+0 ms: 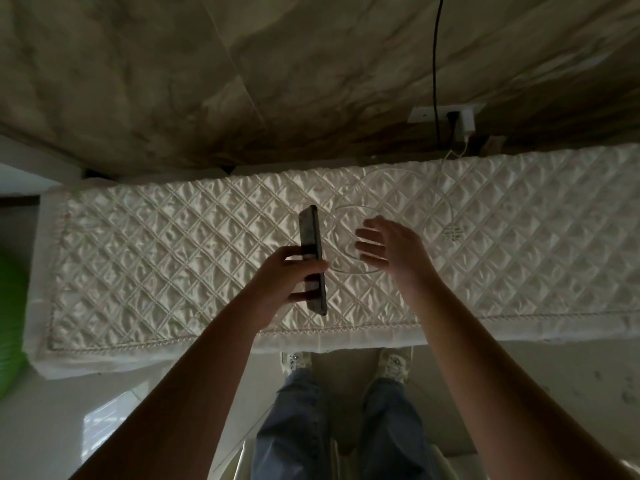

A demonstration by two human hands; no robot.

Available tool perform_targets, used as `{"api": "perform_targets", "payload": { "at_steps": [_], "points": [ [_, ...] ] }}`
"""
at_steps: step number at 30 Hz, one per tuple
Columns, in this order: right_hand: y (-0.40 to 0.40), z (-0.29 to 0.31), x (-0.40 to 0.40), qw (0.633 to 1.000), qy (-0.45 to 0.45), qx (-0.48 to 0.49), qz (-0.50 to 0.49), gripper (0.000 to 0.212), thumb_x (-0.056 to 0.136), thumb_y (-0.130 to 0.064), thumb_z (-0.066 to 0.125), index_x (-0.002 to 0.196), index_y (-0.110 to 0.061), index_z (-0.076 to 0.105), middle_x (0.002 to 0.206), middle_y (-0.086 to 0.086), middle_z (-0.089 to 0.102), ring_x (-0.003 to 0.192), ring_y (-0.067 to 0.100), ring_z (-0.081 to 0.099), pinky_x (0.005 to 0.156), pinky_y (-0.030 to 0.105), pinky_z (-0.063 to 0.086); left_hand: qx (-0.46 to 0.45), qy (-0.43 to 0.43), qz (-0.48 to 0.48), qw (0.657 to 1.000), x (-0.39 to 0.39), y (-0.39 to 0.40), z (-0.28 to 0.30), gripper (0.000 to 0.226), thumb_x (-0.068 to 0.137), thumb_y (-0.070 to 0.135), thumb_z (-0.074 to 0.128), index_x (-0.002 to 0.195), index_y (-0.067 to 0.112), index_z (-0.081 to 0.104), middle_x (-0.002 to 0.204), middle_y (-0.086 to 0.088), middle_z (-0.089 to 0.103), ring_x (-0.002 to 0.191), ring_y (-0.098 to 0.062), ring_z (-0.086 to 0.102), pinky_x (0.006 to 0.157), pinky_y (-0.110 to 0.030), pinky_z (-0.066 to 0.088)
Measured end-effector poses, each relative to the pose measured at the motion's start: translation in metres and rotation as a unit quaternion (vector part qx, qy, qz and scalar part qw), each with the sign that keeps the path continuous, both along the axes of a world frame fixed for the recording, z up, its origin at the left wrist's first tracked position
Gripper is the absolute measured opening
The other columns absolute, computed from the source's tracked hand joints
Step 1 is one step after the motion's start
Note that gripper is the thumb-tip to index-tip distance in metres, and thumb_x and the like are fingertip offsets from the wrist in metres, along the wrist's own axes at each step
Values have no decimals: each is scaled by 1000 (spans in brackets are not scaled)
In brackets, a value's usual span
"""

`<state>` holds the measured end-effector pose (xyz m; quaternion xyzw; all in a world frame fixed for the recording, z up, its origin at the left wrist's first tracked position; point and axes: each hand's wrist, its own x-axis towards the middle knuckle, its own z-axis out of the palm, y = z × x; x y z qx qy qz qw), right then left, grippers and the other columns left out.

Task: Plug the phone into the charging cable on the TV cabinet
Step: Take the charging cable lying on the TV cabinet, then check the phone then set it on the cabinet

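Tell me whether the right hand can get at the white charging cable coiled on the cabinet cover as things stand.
Probably yes. The right hand is open and empty, hovering directly above the white charging cable looped on the quilted cover. Nothing lies between them; the phone is off to the side in the left hand.

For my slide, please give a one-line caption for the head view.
Left hand holds phone; open right hand reaches for white cable on cabinet.
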<state>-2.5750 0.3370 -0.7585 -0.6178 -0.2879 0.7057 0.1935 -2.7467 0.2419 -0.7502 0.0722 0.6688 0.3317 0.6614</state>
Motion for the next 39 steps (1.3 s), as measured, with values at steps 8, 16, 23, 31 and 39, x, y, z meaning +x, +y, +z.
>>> {"api": "perform_targets", "payload": {
  "at_steps": [8,16,23,31,39],
  "points": [
    [-8,6,-47,992,41,-67,100,37,96,-37,46,110,-7,64,103,12,70,89,25,71,71,35,60,63,354,-307,881,-33,-8,-15,72,60,30,81,124,22,48,114,-3,58,98,-23,61,79,-43,55],
    [-28,-12,-83,984,-31,-42,170,23,85,-10,62,108,-6,62,106,18,61,90,31,65,56,36,60,165,510,-433,725,-64,-24,-23,79,61,28,74,133,20,41,120,-6,53,110,-30,52,88,-45,45],
    [-53,-24,-119,925,-133,259,246,22,79,-15,56,91,-16,74,66,-4,68,58,7,63,51,21,49,71,549,-220,803,-92,-38,-30,78,74,26,74,141,17,36,141,-10,44,127,-31,45,97,-47,47],
    [-82,-32,-161,864,-126,401,276,30,85,-19,58,111,-27,70,102,-9,75,90,3,69,80,26,56,-68,-112,286,949,-135,-27,-27,42,94,35,55,113,-2,60,99,-18,69,89,-28,70,78,-43,59],
    [-91,-49,-175,837,-90,389,374,45,78,-25,63,123,-28,62,136,-8,55,126,8,49,101,25,44,-26,-40,258,965,-151,-25,-47,22,93,7,53,111,6,64,97,-12,69,85,-26,69,67,-36,61]
  ]
}}
